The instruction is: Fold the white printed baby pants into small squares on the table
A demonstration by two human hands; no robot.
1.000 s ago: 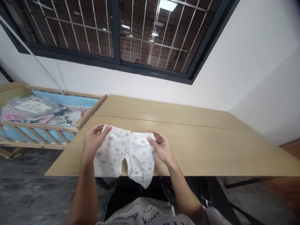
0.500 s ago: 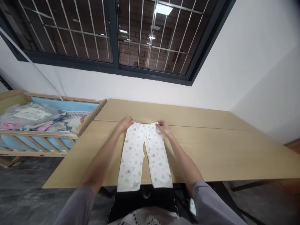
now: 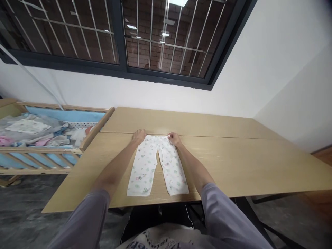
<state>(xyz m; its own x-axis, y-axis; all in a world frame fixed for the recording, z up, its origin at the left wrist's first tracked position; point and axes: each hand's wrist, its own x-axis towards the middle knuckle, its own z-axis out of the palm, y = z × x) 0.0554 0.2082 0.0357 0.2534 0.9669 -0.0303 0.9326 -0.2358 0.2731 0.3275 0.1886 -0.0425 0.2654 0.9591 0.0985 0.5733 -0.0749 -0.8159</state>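
Observation:
A pair of small white baby pants (image 3: 146,166) with a printed pattern lies spread flat on the wooden table (image 3: 233,162), waistband away from me and both legs toward me. My left hand (image 3: 139,135) is closed at the left corner of the waistband. At the right corner, my right hand (image 3: 174,138) pinches the waistband between thumb and fingers. The leg cuffs rest on the tabletop close to its front edge.
A wooden crib (image 3: 97,129) with blue lining stands left of the table, holding a heap of clothes (image 3: 55,141). Behind the table is a white wall with a barred, dark-framed window (image 3: 166,77). A seam runs across the tabletop.
The pants have slid away from me, so the cuffs that hung at the front edge now lie on the tabletop. Both hands still hold the waistband corners. The camera view has shifted slightly.

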